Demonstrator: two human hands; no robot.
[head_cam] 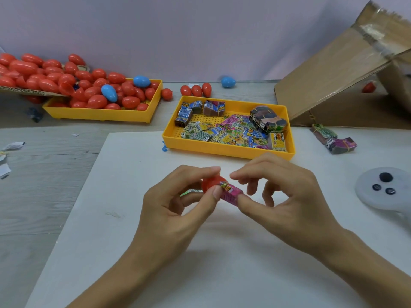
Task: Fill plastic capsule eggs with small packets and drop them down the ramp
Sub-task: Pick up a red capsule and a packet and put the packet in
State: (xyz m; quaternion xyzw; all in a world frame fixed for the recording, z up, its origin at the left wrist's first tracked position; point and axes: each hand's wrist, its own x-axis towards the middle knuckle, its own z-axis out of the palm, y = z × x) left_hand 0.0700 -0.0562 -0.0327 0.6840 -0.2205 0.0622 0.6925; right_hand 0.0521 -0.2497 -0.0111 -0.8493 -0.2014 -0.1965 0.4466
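Observation:
My left hand (175,205) grips a red capsule egg half (211,183) above the white board (124,174). My right hand (282,192) pinches a pink packet (230,193) whose end sits at the egg's opening. A green packet edge (189,192) shows between my left fingers. Behind the hands stands a yellow tray of loose and bundled packets (222,147). Red and blue eggs fill another yellow tray (100,114) at the left. The cardboard ramp (333,85) slopes up at the right.
More red eggs pile on cardboard (29,70) at far left. Three red eggs (196,90) and a blue egg (228,82) lie by the wall. Bundled packets (333,141) lie near the ramp's foot. A white controller (382,190) rests at the right.

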